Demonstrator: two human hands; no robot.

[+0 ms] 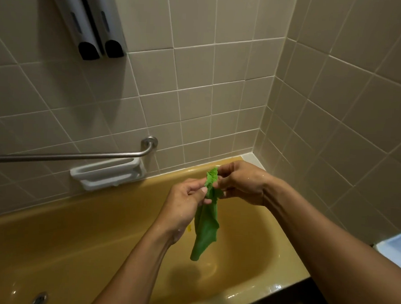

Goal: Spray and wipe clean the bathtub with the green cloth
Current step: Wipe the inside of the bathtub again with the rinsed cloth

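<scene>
Above the bathtub's [94, 209] far rim, 2 grey wall dispensers [94, 30] hung on the tiles, with a steel grab bar [67, 155] and a white soap dish [107, 175] lower down, just over that rim. Over the tub's basin, near its right end, the left hand [185, 200] pinched the green cloth [206, 229] between thumb and curled fingers [202, 189] just below its bunched top. The cloth hung in a twisted strip, its tail dangling clear of the tub floor and touching nothing. The right hand [242, 184] gripped the crumpled top edge, its fingers [221, 176] also pinched on the fabric. Droplets showed on both hands, and wet glints lay on the tub's near rim. No spray bottle was in view. I judged the task to be somewhere in its middle: the cloth seemed wet and was being opened out or wrung. How much of the tub had been wiped could not be told, and the basin probably needed more wiping.
</scene>
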